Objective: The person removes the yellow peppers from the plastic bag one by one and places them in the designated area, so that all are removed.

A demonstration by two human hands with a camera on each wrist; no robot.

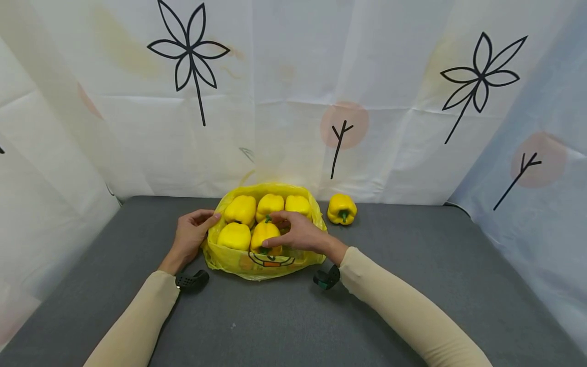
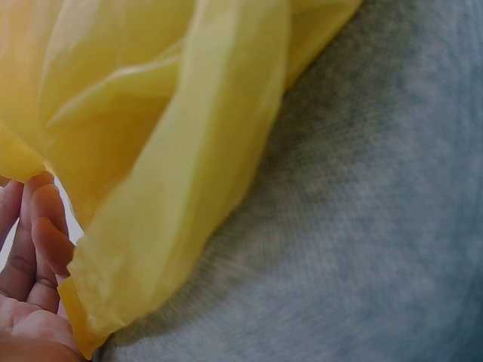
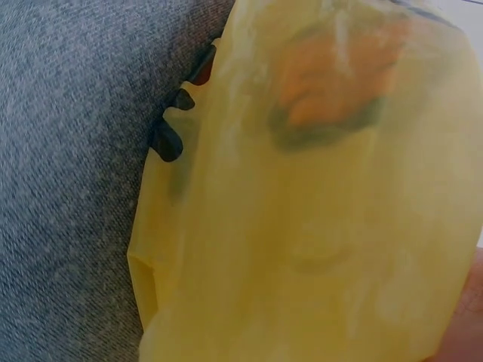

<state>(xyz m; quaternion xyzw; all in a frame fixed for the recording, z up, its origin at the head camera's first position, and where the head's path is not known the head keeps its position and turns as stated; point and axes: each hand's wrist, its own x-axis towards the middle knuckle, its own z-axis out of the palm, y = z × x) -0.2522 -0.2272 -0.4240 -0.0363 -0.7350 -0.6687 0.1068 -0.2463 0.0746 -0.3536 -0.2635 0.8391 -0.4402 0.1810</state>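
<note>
A yellow plastic bag (image 1: pixel 220 259) stands with its mouth spread wide, several yellow bell peppers (image 1: pixel 234 236) inside. At its left rim my left hand (image 1: pixel 189 235) pinches the plastic between thumb and fingers; in the left wrist view those fingers (image 2: pixel 47 219) lie against the thin film. My right hand (image 1: pixel 302 233) reaches in over the right side and grips a bell pepper (image 1: pixel 263 233), green stem upward, in the front middle of the bag. In the right wrist view the bag wall (image 3: pixel 302 264) hides most of that hand (image 3: pixel 462 320).
One more yellow bell pepper (image 1: pixel 342 208) sits outside, just right of the bag near the back of the grey table (image 1: pixel 275 326). A white curtain (image 1: pixel 284 66) with flower drawings hangs behind and at both sides.
</note>
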